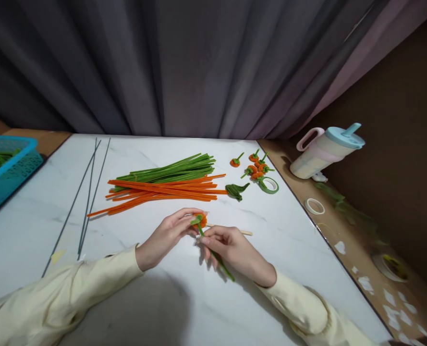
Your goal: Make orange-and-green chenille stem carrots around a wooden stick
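My left hand [168, 234] pinches a small orange pipe-cleaner flower [200, 220] at its head. My right hand [235, 250] grips the flower's green stem [220, 262], which runs down and to the right under my fingers. A thin wooden stick [245, 232] lies on the white marble table [54, 211] just behind my right hand. Both hands are close together near the table's middle front.
Bundles of green [177, 169] and orange pipe cleaners [163, 191] lie beyond my hands. Several finished orange flowers [256, 166], a green tape roll [270, 185] and green leaves [236, 190] sit at the right. Thin dark wires [89, 192], a blue basket [4, 168], a pitcher [324, 150].
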Demonstrator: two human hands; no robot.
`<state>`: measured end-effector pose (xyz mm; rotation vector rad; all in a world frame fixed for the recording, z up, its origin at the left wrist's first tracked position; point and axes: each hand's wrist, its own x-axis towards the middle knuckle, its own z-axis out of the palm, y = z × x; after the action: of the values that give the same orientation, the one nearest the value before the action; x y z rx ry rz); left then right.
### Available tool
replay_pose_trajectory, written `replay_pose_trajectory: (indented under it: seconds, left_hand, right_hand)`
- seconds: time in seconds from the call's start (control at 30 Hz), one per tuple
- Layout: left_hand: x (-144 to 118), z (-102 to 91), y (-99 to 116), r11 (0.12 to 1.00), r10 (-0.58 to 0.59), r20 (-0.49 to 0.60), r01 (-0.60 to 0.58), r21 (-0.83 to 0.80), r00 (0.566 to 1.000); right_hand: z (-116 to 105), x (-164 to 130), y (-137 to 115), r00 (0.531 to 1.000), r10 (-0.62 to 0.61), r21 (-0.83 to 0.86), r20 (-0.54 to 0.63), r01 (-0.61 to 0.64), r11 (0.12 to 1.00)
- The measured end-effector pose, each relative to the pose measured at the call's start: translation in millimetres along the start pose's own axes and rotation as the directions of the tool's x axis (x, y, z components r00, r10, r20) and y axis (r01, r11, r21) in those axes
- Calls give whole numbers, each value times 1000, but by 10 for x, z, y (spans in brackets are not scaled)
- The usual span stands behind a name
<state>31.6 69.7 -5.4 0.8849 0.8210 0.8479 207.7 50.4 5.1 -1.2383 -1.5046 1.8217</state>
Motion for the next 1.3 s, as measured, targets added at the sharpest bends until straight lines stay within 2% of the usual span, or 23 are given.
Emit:
replay_pose_trajectory:
  seconds: [0.03, 0.1, 0.23, 0.37, 0.5, 0.6, 0.73, 0.77, 0.87, 0.93, 1.17, 1.3]
  left_hand:
    - [-2, -1, 6, 1000, -11, 9, 11, 4, 1000]
    - [-4, -7, 18, 998, -57, 32, 56, 28, 998]
    - [0, -17, 19, 975, -134, 106, 112, 190, 985]
    - [6, -14, 24, 955, -202, 204, 147, 259, 958]
    - [9, -13, 34, 959, -206, 211, 154, 238, 956]
    - [13, -23, 38, 965, -203, 169, 168, 202, 965]
    - [33, -41, 63, 974, -208, 87, 199, 104, 974]
    - [40, -45, 69, 977, -205, 80, 199, 75, 976]
    - [61, -55, 73, 981, -195, 76, 195, 10, 978]
    - [70, -60, 65, 982, -187, 64, 188, -10, 980]
    - [60, -54, 72, 983, -181, -38, 180, -24, 983]
    - [60, -55, 67, 990, -116, -99, 107, -93, 988]
  right_hand:
    - [-41, -14, -21, 1000, 8, -62, 11, -7, 998]
    - [-129, -49, -68, 998, -60, -258, 17, 62, 964]
    - [-239, -101, -122, 952, -289, -569, 104, 295, 767]
    - [-265, -119, -112, 908, -409, -696, 90, 351, 626]
    - [-314, -106, -84, 905, -410, -732, 111, 354, 582]
    - [-394, -78, -76, 899, -439, -772, 4, 282, 569]
    - [-548, -55, -112, 772, -572, -824, -277, 115, 554]
    - [-586, -55, -128, 775, -553, -829, -306, 70, 556]
    - [-662, -60, -158, 885, -379, -831, -269, -14, 556]
    - [-667, -59, -153, 931, -286, -848, -225, -42, 529]
    - [-594, -118, -171, 941, -178, -888, -288, -193, 418]
    - [-575, -183, -217, 977, -94, -928, -193, -151, 340]
